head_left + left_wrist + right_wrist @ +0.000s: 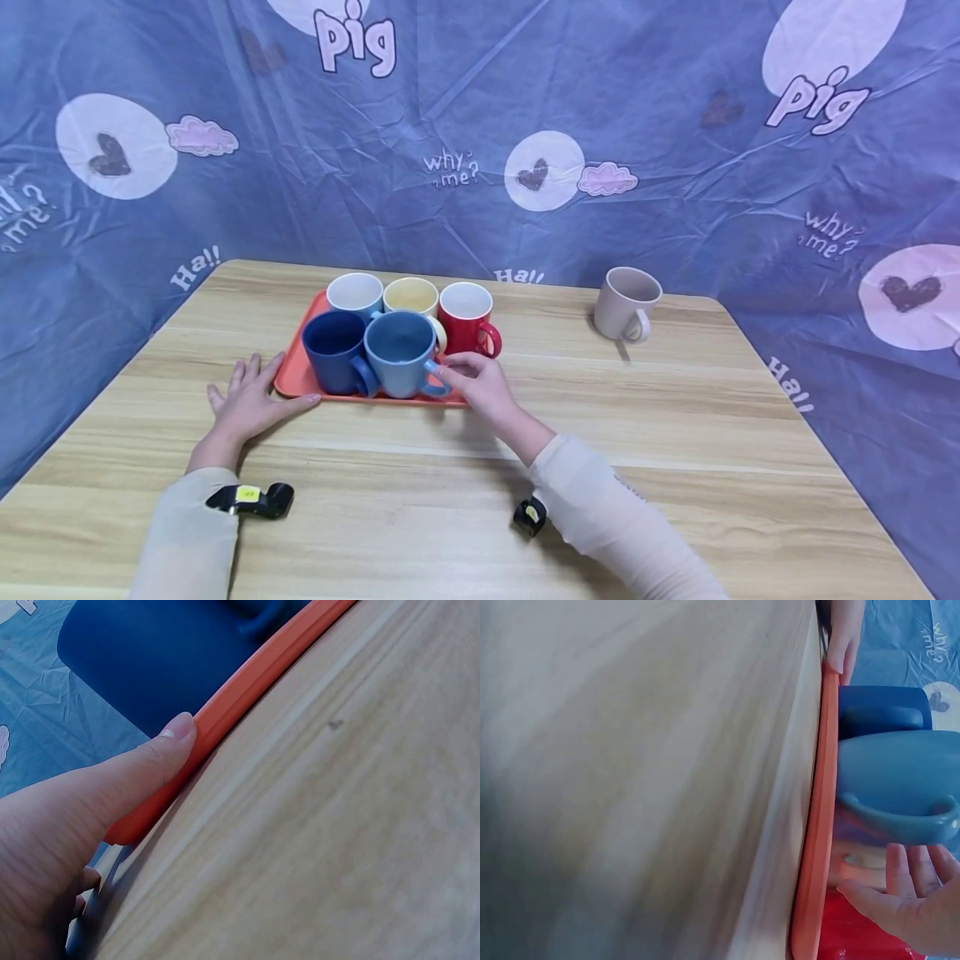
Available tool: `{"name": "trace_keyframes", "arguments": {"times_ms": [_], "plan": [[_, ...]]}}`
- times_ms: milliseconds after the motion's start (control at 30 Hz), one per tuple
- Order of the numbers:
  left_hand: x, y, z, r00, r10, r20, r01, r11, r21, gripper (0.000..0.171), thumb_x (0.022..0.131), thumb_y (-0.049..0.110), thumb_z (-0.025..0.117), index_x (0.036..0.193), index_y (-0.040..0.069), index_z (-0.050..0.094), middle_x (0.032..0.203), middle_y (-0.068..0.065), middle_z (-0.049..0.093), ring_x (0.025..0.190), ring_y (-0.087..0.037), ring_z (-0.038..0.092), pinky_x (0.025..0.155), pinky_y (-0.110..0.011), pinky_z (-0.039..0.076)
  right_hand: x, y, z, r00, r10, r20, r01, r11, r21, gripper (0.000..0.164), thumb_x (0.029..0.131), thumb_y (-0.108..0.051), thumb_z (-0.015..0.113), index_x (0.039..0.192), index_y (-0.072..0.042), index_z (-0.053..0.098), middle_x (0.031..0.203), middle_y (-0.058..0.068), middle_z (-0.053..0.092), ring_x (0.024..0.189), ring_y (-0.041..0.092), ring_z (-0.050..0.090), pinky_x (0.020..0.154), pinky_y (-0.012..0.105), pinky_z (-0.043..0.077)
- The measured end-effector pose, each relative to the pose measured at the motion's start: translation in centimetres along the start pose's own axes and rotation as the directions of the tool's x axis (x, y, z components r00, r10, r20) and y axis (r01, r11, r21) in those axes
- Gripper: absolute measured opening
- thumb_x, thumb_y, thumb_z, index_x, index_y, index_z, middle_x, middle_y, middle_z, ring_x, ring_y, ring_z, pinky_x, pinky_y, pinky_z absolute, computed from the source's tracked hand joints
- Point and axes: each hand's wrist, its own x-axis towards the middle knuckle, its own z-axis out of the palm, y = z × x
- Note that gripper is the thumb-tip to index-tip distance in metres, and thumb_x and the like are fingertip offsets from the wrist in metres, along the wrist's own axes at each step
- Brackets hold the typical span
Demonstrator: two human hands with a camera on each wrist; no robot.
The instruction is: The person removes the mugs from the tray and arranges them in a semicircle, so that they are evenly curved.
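Note:
An orange tray (295, 377) holds several mugs in two rows. Its front row has a dark blue mug (328, 360) and a light blue mug (396, 362), both upright with handles toward the right. My left hand (251, 410) spreads around the tray's front left corner, and its thumb presses the front rim in the left wrist view. Beside the light blue mug's handle is my right hand (489, 389). In the right wrist view its fingers (900, 874) are apart, with a gap between them and the handle, and hold nothing.
Behind stand a white-lined mug (355, 292), a pale yellow mug (410, 293) and a red mug (455, 327). A grey mug (628, 302) stands alone at the back right of the wooden table (390, 517). A blue printed cloth (450, 108) hangs behind the table.

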Motion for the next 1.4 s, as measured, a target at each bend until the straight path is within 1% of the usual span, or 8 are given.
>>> {"name": "trace_keyframes", "arguments": {"times_ms": [167, 333, 400, 533, 700, 833, 1033, 1400], "plan": [[0.0, 0.0, 0.1, 1.000, -0.005, 0.003, 0.005, 1.000, 0.005, 0.105, 0.063, 0.066, 0.057, 0.137, 0.003, 0.017, 0.134, -0.035, 0.004, 0.121, -0.046, -0.010, 0.080, -0.065, -0.018, 0.0, 0.1, 0.5, 0.999, 0.039, 0.004, -0.039, 0.999, 0.015, 0.028, 0.079, -0.023, 0.064, 0.097, -0.002, 0.062, 0.089, 0.007, 0.059, 0.080, 0.021, 0.053, 0.072, 0.033, 0.045], [0.1, 0.0, 0.1, 1.000, -0.007, 0.003, 0.007, 1.000, 0.007, 0.105, 0.064, 0.066, 0.057, 0.137, 0.002, 0.017, 0.133, -0.036, 0.004, 0.121, -0.046, -0.010, 0.080, -0.065, -0.018, 0.2, 0.3, 0.8, 0.998, 0.068, -0.002, -0.068, 0.997, 0.022, 0.028, 0.080, -0.024, 0.063, 0.095, -0.001, 0.063, 0.088, 0.008, 0.060, 0.080, 0.021, 0.050, 0.069, 0.033, 0.045], [0.1, 0.0, 0.0, 1.000, -0.007, 0.003, 0.007, 1.000, 0.006, 0.105, 0.064, 0.066, 0.057, 0.136, 0.002, 0.017, 0.133, -0.036, 0.005, 0.121, -0.046, -0.010, 0.080, -0.065, -0.018, 0.2, 0.3, 0.9, 0.998, 0.070, 0.006, -0.070, 0.997, 0.042, 0.028, 0.080, -0.023, 0.062, 0.095, 0.000, 0.063, 0.089, 0.012, 0.061, 0.082, 0.024, 0.052, 0.069, 0.034, 0.045], [0.1, 0.0, 0.0, 1.000, -0.009, 0.003, 0.009, 1.000, 0.004, 0.105, 0.064, 0.066, 0.057, 0.136, 0.002, 0.017, 0.134, -0.035, 0.004, 0.121, -0.046, -0.010, 0.080, -0.065, -0.018, 0.0, 0.0, 1.0, 0.996, 0.081, 0.038, -0.085, 0.991, 0.107, 0.028, 0.082, -0.018, 0.060, 0.099, 0.004, 0.061, 0.095, 0.018, 0.061, 0.090, 0.031, 0.055, 0.076, 0.040, 0.045], [0.1, -0.1, 0.0, 1.000, -0.009, 0.003, 0.009, 1.000, 0.001, 0.104, 0.064, 0.066, 0.057, 0.136, 0.003, 0.017, 0.134, -0.035, 0.004, 0.121, -0.046, -0.010, 0.080, -0.065, -0.018, 0.1, 0.2, 1.1, 0.993, 0.108, 0.039, -0.113, 0.980, 0.165, 0.029, 0.082, -0.018, 0.061, 0.101, 0.004, 0.060, 0.092, 0.015, 0.062, 0.089, 0.029, 0.057, 0.076, 0.037, 0.046], [0.1, -0.2, 0.1, 1.000, -0.006, 0.001, 0.006, 1.000, -0.002, 0.104, 0.064, 0.066, 0.057, 0.137, 0.003, 0.018, 0.134, -0.035, 0.004, 0.122, -0.046, -0.010, 0.080, -0.065, -0.019, 0.0, 0.2, 1.3, 0.994, 0.104, 0.010, -0.104, 0.979, 0.175, 0.026, 0.081, -0.017, 0.061, 0.099, 0.002, 0.062, 0.089, 0.012, 0.062, 0.084, 0.024, 0.058, 0.075, 0.036, 0.046], [0.2, -0.2, 0.0, 1.000, -0.003, 0.003, 0.003, 1.000, -0.002, 0.104, 0.064, 0.065, 0.057, 0.137, 0.003, 0.017, 0.134, -0.035, 0.004, 0.122, -0.045, -0.011, 0.080, -0.064, -0.020, -0.2, 0.2, 1.7, 0.998, 0.054, -0.045, -0.044, 0.979, 0.198, 0.023, 0.080, -0.012, 0.063, 0.098, 0.002, 0.062, 0.089, 0.012, 0.061, 0.081, 0.024, 0.058, 0.075, 0.039, 0.046], [0.2, 0.0, -0.1, 1.000, -0.002, -0.005, 0.002, 1.000, -0.002, 0.103, 0.064, 0.065, 0.057, 0.136, 0.003, 0.018, 0.134, -0.035, 0.005, 0.122, -0.045, -0.010, 0.080, -0.064, -0.019, -0.2, 0.5, 2.3, 0.992, 0.006, -0.130, 0.022, 0.976, 0.218, 0.024, 0.075, -0.007, 0.066, 0.098, 0.002, 0.064, 0.086, 0.010, 0.059, 0.075, 0.018, 0.055, 0.071, 0.039, 0.048]]}}
